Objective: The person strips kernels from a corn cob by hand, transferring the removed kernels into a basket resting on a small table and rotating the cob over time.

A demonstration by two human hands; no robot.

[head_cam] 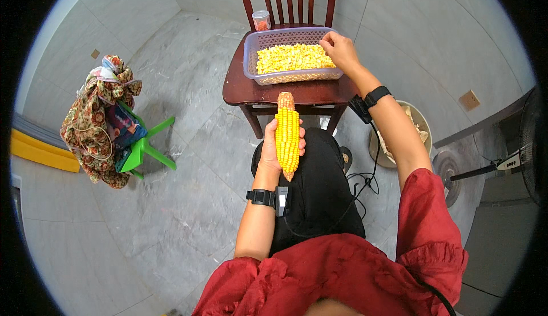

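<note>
An ear of yellow corn point(287, 138) lies upright along the palm of my left hand point(270, 142), whose fingers wrap round its sides. Its far end is bare cob, stripped of kernels; the rest is covered in rows. My right hand point(340, 50) is over the right rim of a purple plastic basket point(252, 65), its fingers bent in towards the thumb. Whether anything is between those fingertips cannot be told. Loose corn kernels point(295, 58) cover the bottom of the basket, which stands on the seat of a dark red wooden chair point(257, 95).
A small lidded jar point(261, 20) stands behind the basket. At right are a bin point(424, 117) with pale husk-like pieces, black cables point(366, 181) and a standing fan point(509, 162). A green plastic stool point(147, 147) bearing flowered cloth point(92, 123) stands left.
</note>
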